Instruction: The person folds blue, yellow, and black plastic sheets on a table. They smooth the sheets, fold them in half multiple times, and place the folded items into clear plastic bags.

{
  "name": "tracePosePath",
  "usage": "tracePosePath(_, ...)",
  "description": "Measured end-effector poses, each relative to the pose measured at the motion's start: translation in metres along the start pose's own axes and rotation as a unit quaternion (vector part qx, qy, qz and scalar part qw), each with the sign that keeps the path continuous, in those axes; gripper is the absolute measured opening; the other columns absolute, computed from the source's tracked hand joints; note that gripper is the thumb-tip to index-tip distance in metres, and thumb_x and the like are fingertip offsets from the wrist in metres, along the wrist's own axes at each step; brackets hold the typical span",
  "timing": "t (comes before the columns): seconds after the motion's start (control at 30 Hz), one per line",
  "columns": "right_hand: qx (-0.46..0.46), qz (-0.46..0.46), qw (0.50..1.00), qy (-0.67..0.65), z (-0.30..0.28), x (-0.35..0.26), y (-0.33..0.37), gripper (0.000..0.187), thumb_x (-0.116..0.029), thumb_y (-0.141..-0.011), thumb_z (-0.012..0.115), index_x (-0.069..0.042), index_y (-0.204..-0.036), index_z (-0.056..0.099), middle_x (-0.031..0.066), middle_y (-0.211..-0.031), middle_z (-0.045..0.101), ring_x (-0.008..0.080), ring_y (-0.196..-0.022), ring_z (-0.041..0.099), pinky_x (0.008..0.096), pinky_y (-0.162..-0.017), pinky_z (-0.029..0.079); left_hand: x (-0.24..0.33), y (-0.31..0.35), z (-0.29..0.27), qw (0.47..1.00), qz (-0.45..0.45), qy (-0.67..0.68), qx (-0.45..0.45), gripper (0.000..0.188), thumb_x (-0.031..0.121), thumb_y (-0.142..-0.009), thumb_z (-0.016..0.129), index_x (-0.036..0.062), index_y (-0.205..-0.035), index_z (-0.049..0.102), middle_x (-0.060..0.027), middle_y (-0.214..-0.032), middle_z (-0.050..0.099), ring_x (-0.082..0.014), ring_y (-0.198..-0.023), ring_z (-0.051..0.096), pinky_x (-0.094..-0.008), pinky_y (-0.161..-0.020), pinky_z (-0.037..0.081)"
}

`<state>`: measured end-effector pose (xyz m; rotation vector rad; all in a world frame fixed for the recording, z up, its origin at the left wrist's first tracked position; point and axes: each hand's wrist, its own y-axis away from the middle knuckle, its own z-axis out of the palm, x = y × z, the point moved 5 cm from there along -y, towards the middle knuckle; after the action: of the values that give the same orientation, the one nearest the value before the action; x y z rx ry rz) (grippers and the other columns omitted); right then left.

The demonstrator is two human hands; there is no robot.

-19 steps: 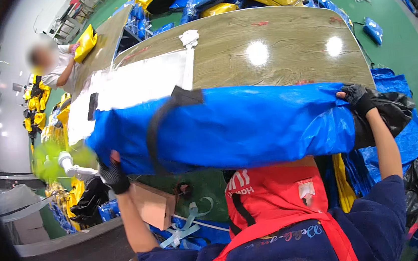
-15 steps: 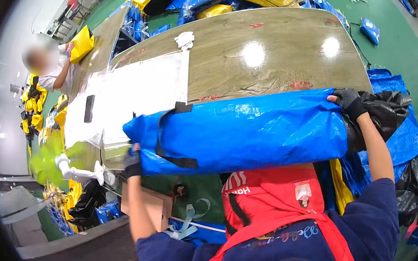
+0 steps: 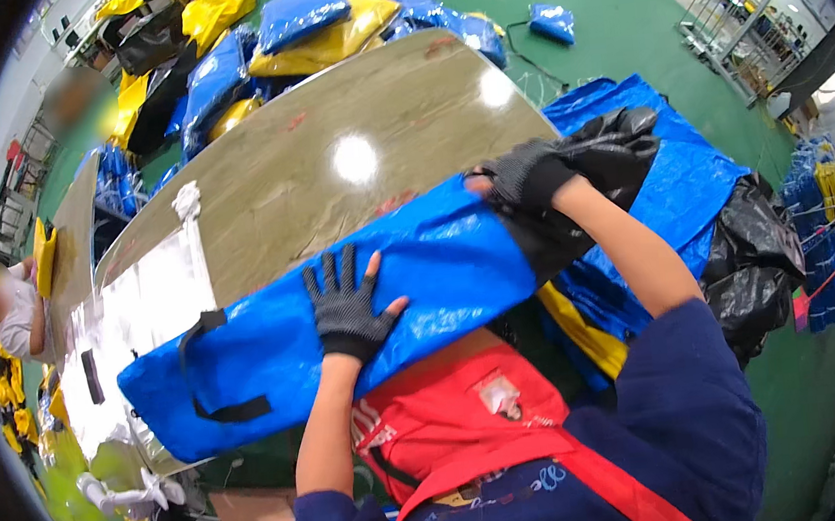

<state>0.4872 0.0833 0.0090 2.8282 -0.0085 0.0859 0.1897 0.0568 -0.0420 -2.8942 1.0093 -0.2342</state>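
Note:
A long blue plastic bag (image 3: pixel 448 268) with a black end section (image 3: pixel 617 141) lies across the near edge of the table. My left hand (image 3: pixel 354 312), in a dark fingerless glove, rests flat on the middle of the blue part with its fingers spread. At the seam between blue and black, my right hand (image 3: pixel 528 174) is gloved the same way and curls its fingers on the bag; part of its grip is hidden. A black strap (image 3: pixel 231 411) is fixed to the bag's left part. The black end is loose and crumpled.
The wood-patterned table (image 3: pixel 299 181) carries a white sheet (image 3: pixel 155 296). Wrapped blue and yellow packages (image 3: pixel 303 15) pile up behind it. More blue sheeting (image 3: pixel 671 176) and a black bag (image 3: pixel 755 268) are at the right. Another person (image 3: pixel 15 309) stands far left, near a small fan (image 3: pixel 123 490).
My left hand has gone from the bag's left end to its middle and opened flat. My right hand stays near the black seam. The view has turned rightward, so the bag now slants.

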Motion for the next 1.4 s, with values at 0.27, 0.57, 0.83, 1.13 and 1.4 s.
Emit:
tracePosePath(0.27, 0.045, -0.018, 0.999, 0.01, 0.063, 0.082, 0.002, 0.05, -0.055, -0.085, 0.045, -0.012, -0.079, 0.07, 0.0157, -0.084, 0.067, 0.032, -0.078, 0.065, 0.0439, -0.072, 0.049, 0.026, -0.028, 0.016, 0.998, 0.029, 0.022, 0.057, 0.079, 0.066, -0.079, 0.048, 0.0129, -0.137, 0.04, -0.0202, -0.146, 0.03, -0.0405, -0.137, 0.02, -0.0588, -0.11, 0.001)
tracePosePath(0.57, 0.559, 0.038, 0.753, -0.345, 0.026, 0.084, 0.115, 0.041, -0.008, -0.073, 0.075, -0.002, -0.109, 0.058, 0.0131, -0.101, 0.061, 0.0285, -0.095, 0.058, 0.0412, -0.088, 0.045, 0.109, -0.089, 0.028, 0.995, 0.072, 0.071, 0.023, 0.072, 0.062, -0.078, 0.052, 0.0194, -0.135, 0.045, -0.0202, -0.142, 0.034, -0.0409, -0.133, 0.026, -0.0627, -0.107, 0.006)
tracePosePath(0.83, 0.504, 0.218, 0.53, -0.646, 0.113, 0.102, 0.134, 0.054, -0.021, -0.081, 0.072, 0.004, -0.123, 0.05, 0.0144, -0.12, 0.057, 0.0234, -0.103, 0.056, 0.0352, -0.091, 0.045, 0.117, -0.096, 0.025, 0.991, 0.097, 0.085, 0.033, 0.064, 0.064, -0.076, 0.052, 0.028, -0.13, 0.051, -0.022, -0.14, 0.036, -0.0458, -0.131, 0.026, -0.0675, -0.104, 0.005)
tracePosePath(1.13, 0.39, -0.232, 0.848, -0.274, 0.01, -0.166, 0.109, 0.057, -0.006, -0.069, 0.061, -0.021, -0.123, 0.058, 0.0146, -0.108, 0.061, 0.0343, -0.099, 0.06, 0.0407, -0.087, 0.048, 0.088, -0.067, 0.055, 0.992, 0.078, 0.089, 0.049, 0.059, 0.052, -0.081, 0.052, 0.0149, -0.126, 0.053, -0.0236, -0.138, 0.036, -0.0432, -0.13, 0.027, -0.0569, -0.108, 0.012)
tracePosePath(1.4, 0.377, -0.29, 0.85, -0.226, 0.058, -0.18, 0.099, 0.042, -0.014, -0.081, 0.059, -0.023, -0.122, 0.06, 0.0156, -0.109, 0.062, 0.0367, -0.099, 0.06, 0.0407, -0.084, 0.05, 0.068, 0.081, -0.053, 0.84, 0.204, 0.373, -0.337, 0.04, 0.034, -0.085, 0.055, 0.0102, -0.116, 0.059, -0.0185, -0.111, 0.057, -0.0393, -0.11, 0.05, -0.048, -0.1, 0.033)
